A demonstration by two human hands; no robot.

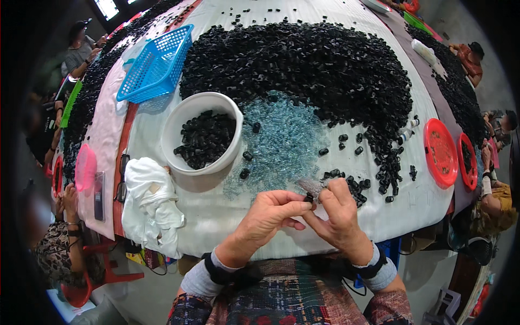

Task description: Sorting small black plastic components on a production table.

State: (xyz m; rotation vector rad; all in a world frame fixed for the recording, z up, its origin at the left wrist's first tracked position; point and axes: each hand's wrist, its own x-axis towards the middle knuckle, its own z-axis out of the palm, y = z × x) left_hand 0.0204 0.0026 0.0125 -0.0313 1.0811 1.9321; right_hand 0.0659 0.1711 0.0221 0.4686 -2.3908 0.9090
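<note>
Just over the near part of the table, my left hand point(265, 216) pinches a small black cylindrical part point(309, 199) between thumb and fingers. My right hand point(341, 216) is closed close beside it, its fingertips nearly meeting the left ones. What the right fingers hold, if anything, I cannot make out. Behind the hands spreads a patch of small clear bluish pieces point(281, 141). A small cluster of black parts point(355, 189) lies beyond my right hand. Left of the bluish patch stands a white bowl point(172, 160) partly filled with black parts point(203, 138).
A large heap of black parts point(292, 65) covers the table's far side. A blue plastic basket point(138, 81) stands at the back left, a crumpled white cloth point(149, 200) at the near left. Red round trays point(441, 176) lie at right. Other people sit along both sides.
</note>
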